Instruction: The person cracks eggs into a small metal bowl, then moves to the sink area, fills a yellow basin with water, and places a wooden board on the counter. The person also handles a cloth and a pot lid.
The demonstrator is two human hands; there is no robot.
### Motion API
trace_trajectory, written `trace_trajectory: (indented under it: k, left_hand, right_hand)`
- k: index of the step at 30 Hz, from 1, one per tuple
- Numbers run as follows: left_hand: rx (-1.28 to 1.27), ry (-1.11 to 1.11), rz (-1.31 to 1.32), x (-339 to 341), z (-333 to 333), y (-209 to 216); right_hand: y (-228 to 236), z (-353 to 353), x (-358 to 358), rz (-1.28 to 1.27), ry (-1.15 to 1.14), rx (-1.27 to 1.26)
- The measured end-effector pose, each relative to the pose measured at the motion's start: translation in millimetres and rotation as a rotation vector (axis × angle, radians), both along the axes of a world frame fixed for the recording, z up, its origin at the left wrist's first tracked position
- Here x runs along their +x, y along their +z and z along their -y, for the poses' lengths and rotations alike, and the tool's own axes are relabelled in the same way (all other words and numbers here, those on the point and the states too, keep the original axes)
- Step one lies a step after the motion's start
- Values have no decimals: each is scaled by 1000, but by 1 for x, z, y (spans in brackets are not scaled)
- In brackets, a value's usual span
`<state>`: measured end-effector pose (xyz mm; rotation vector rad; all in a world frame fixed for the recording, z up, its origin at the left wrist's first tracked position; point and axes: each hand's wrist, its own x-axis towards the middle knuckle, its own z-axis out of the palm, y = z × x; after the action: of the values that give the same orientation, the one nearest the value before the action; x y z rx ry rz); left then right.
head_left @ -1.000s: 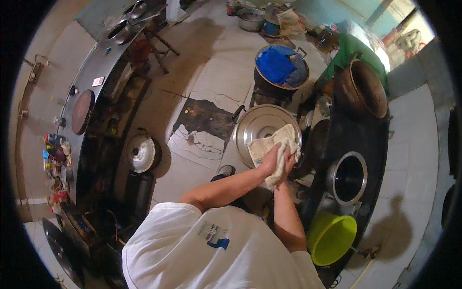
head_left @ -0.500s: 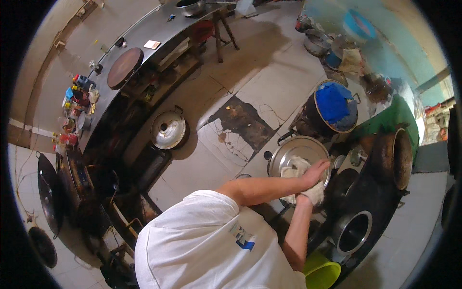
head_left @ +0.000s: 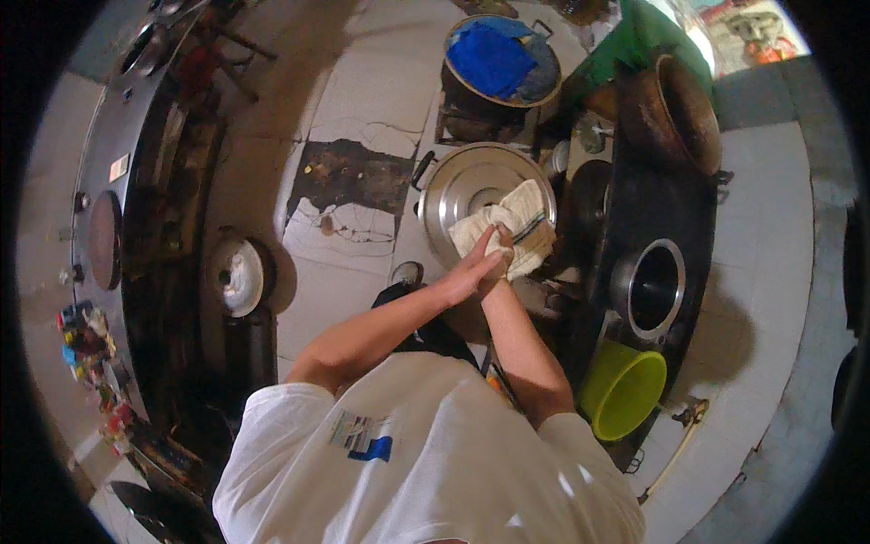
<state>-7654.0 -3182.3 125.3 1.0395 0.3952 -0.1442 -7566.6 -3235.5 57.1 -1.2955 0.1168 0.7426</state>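
Observation:
My two hands are pressed together over a cream towel (head_left: 528, 251) with a dark stripe, just above the near right part of a large round metal lid (head_left: 446, 195). The left hand (head_left: 476, 270) reaches in from the left and overlaps the right; its fingers are closed in against the towel. My right hand (head_left: 496, 258) is partly covered by the left and by folds of towel, with its fingers around the fabric. One end of the towel spreads out to the right. A dark handle (head_left: 423, 169) sticks out at the lid's left side.
Beyond the lid stands a big pot with a blue cover (head_left: 494, 59). Along the right runs a black stove (head_left: 666, 208) with a metal-rimmed opening (head_left: 657, 288) and a tilted brown pot (head_left: 675, 113). A yellow-green bucket (head_left: 625, 390) is nearer; a long counter (head_left: 118, 136) lies left.
My view has swung to the right, so the lid and stove sit further left. The hands stay together on the towel, which has shifted and now fans out to their right.

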Motion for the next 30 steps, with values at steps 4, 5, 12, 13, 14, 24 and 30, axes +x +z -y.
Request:
trace_trajectory:
  k: [4, 5, 12, 13, 14, 24, 30]
  left_hand:
    - [95, 210, 260, -1, -14, -13]
    - [-12, 234, 187, 1, -20, -22]
    - [-10, 340, -435, -74, -60, -97]
    - [-13, 370, -493, -84, -65, -107]
    - [-33, 382, -498, -94, -68, -116]
    - [-131, 270, -465, -77, -63, -145]
    - [-343, 391, -540, 16, -22, -163]
  right_hand:
    - [-46, -14, 51, 273, 1, 14]
    - [-57, -18, 67, 165, 9, 120]
    - [-131, 25, 55, 729, 535, -1078]
    - [-142, 37, 38, 766, 685, -1165]
    - [-153, 46, 27, 965, 604, -1155]
    - [-157, 75, 66, 678, 426, -876]
    - [-49, 76, 37, 137, 243, -68]
